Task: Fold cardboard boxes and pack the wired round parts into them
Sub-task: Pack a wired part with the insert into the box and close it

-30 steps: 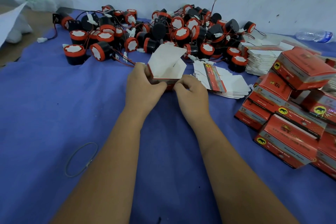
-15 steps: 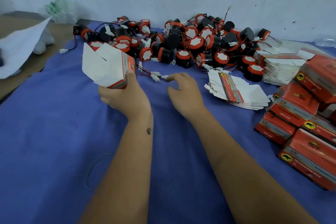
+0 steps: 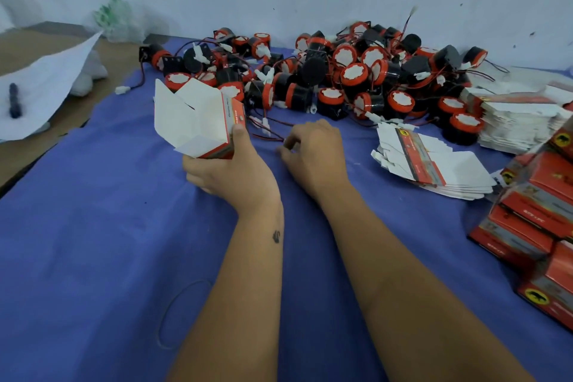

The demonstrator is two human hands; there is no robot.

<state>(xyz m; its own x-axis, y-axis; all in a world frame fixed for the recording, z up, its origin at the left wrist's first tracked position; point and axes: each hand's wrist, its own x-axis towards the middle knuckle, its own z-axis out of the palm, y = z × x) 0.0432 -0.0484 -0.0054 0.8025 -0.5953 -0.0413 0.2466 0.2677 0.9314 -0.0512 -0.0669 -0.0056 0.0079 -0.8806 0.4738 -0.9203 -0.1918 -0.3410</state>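
Our left hand [image 3: 229,177] grips the folded box [image 3: 198,121], thumb clamped on its side, open flaps tilted away to receive a part. Right of the box, our right hand [image 3: 313,155] pinches a red wire [image 3: 266,136] leading from the pile of round parts [image 3: 341,80] behind it.

Open-flapped red-and-white box [image 3: 198,121] held tilted before the heap of black-and-red wired round parts [image 3: 335,74]

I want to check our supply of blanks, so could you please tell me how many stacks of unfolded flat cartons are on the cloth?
2. One fanned stack of flat white-and-red cardboard cartons lies right of the right hand; a taller stack sits behind it, beside the finished boxes. More may be hidden.
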